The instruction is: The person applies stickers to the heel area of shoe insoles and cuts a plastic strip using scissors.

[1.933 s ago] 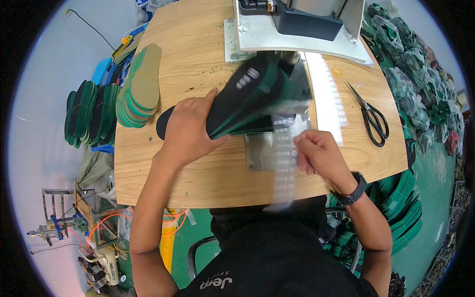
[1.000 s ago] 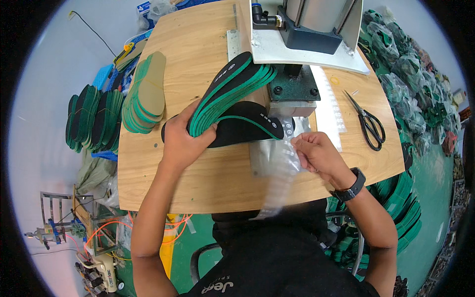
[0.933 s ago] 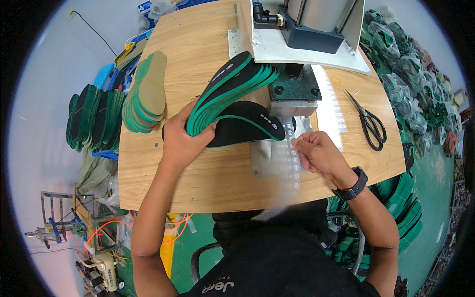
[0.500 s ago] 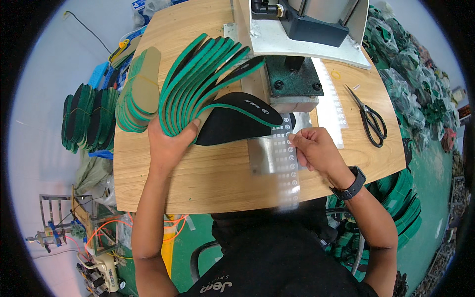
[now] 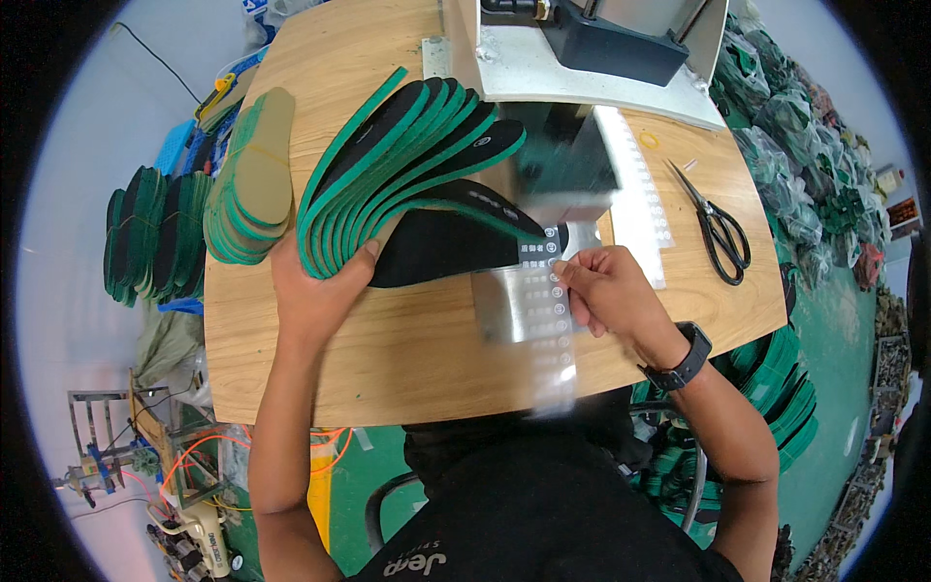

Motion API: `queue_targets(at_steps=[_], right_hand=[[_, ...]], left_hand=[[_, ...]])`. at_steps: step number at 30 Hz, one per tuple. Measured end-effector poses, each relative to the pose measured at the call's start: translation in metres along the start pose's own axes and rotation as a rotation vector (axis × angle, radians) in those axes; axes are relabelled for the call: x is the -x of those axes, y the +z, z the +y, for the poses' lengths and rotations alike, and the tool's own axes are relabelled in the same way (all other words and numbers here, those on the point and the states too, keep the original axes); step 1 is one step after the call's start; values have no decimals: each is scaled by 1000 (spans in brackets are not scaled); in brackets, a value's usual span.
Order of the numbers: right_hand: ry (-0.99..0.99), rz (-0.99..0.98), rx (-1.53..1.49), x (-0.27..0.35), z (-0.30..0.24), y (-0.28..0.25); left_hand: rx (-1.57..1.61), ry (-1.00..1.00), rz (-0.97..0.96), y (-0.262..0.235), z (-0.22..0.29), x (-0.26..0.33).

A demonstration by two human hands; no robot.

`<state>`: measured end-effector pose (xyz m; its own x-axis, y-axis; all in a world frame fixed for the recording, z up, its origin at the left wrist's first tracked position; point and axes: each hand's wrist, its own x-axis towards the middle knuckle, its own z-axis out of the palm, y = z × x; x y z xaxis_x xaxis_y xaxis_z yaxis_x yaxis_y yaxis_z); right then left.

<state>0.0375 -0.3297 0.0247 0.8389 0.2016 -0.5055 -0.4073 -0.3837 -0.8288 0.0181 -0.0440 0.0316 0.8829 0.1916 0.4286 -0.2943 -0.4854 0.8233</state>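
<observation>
Apparently mid-alignment, the left hand [image 5: 315, 296] clasps fanned insoles [image 5: 388, 160], the right hand [image 5: 616, 296] pinches a clear strip [image 5: 549, 303] at their four o'clock, and the next move seemingly demands steadiness.

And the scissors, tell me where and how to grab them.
Take the scissors by the handle loops, probably with the right hand coming from the near side: they lie flat on the table, loops nearer the person, blade tips pointing away and to the left.
</observation>
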Motion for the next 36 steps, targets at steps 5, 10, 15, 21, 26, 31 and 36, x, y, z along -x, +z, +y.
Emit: queue_targets(at_steps=[5,10,15,21,26,31,36], right_hand=[[0,-7,-27,2,0,1],[-18,-10,-46,1,5,1],[13,15,-20,14,-5,2],[-129,-9,-78,14,15,4],[-274,9,-11,10,11,-30],[-462,270,131,-56,-27,-124],[-656,619,-101,-54,-71,-145]], left_hand=[[-47,-11,-64,-1,5,3],[2,-49,-80,-2,2,5],[-29,25,-117,1,0,5],[-27,85,-95,6,-11,9],[-223,106,-155,-8,-12,19],[-389,248,-584,-24,0,0],[-230,-86,-908,-31,21,-27]])
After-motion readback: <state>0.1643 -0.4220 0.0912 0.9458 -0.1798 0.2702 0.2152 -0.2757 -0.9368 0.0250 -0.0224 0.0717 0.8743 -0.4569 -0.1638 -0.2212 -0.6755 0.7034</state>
